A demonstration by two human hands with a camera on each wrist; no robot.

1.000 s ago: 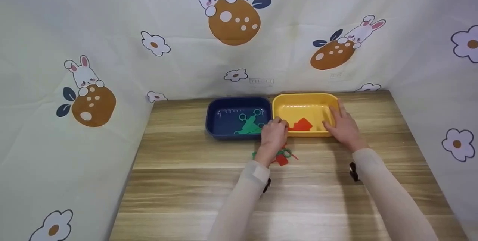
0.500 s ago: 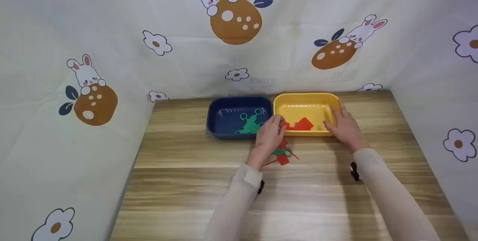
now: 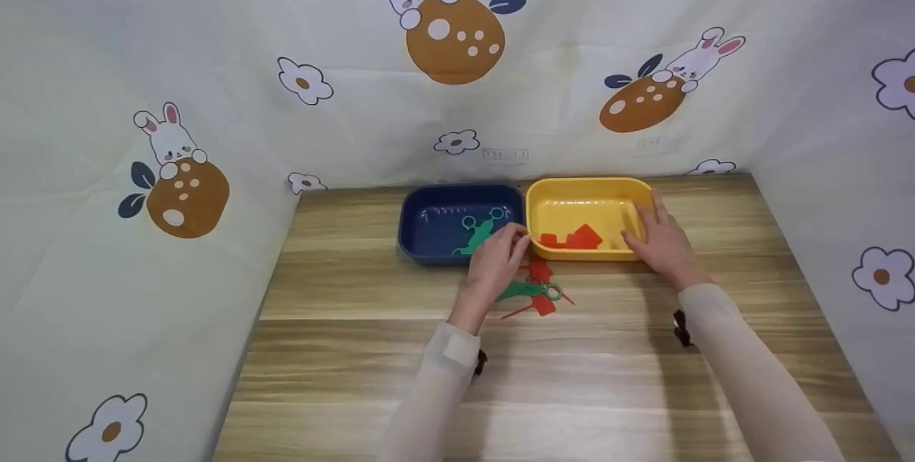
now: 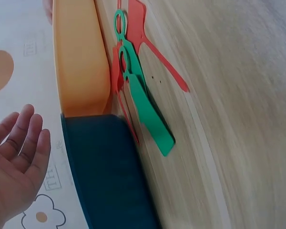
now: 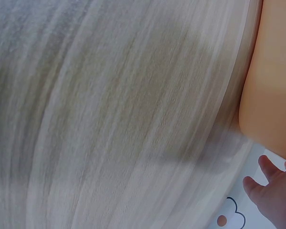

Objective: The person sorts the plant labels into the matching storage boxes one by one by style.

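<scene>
My left hand (image 3: 497,258) is over the front right corner of the blue tray (image 3: 422,259); in the left wrist view its fingers are relaxed and hold nothing. My right hand (image 3: 665,244) grips the right wall of the yellow tray (image 3: 582,256), thumb inside and fingers spread over the rim. Red flat plastic pieces (image 3: 582,237) lie in the yellow tray. Green flat pieces with ring ends (image 3: 479,233) lie in the blue one, partly hidden by my left hand. In front of the trays, green ringed pieces (image 4: 150,119) overlap red flat pieces with thin stems (image 4: 167,67).
The two trays stand side by side at the back of the wooden table (image 3: 572,376). Behind them hangs a pale cloth (image 3: 357,140) printed with rabbits and flowers, which also runs along both sides.
My left hand has drawn back leftward from the yellow tray's front left corner, uncovering more of the loose pieces and of the red ones inside. My right hand stays on the rim.
</scene>
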